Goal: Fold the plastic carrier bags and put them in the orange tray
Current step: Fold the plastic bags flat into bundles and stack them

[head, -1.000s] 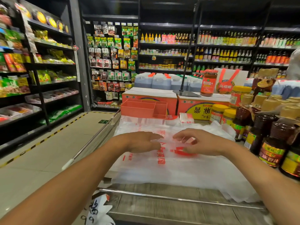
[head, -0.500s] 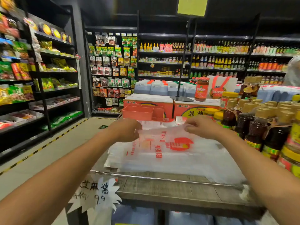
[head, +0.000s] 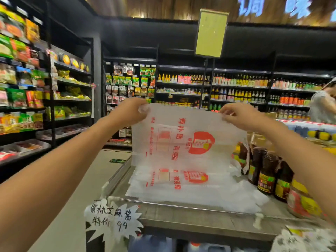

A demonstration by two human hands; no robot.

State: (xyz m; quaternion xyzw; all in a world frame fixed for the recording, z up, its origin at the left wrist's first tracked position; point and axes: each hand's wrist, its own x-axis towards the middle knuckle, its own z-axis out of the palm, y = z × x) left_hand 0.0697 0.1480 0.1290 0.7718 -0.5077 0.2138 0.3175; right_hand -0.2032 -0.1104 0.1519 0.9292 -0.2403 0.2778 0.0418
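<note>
Black shelving (head: 181,84) stocked with packets and bottles fills the upper half of the frame. At lower centre is a grey wood-grain table (head: 181,217) with a metal rail. It bears a stack of plastic bags (head: 190,193), with dark sauce bottles (head: 265,175) at its right. 1 carrier bag (head: 181,139) hangs flat at centre, its red print facing the camera and its long axis running left to right, lower edge down by the stack. The left hand (head: 127,113) and right hand (head: 240,116) each pinch an upper corner.
</note>
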